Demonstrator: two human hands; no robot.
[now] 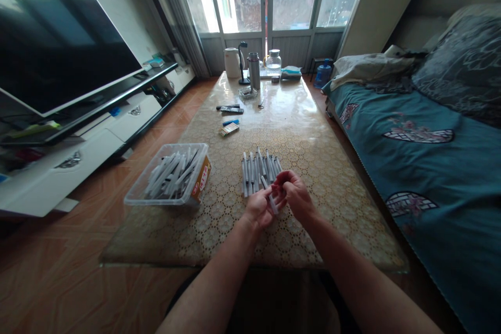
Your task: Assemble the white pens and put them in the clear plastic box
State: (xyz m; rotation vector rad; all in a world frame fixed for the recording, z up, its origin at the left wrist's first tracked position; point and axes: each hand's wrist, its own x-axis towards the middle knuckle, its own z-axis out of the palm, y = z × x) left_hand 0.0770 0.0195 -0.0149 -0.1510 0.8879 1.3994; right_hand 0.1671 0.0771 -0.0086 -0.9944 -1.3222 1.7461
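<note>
My left hand (260, 210) is palm up over the near part of the table, its fingers closed round a slim whitish pen (273, 204) that slants across the palm. My right hand (296, 194) is close against the left fingertips, its thumb and fingers pinched together. Whatever sits in that pinch is too small or hidden to name. Just beyond both hands lies a row of similar pens (256, 169), pale with dark ends, side by side on the patterned tablecloth. To the left stands a clear plastic box (135, 195) heaped with more such pens (172, 172).
On the table (313, 151), a small box (229, 129), a blue item (230, 122) and remotes (230, 108) lie farther off. A thermos (254, 70), kettle (233, 62) and glass jug (273, 62) stand at the far end. A bed-like seat (410, 151) runs along the right.
</note>
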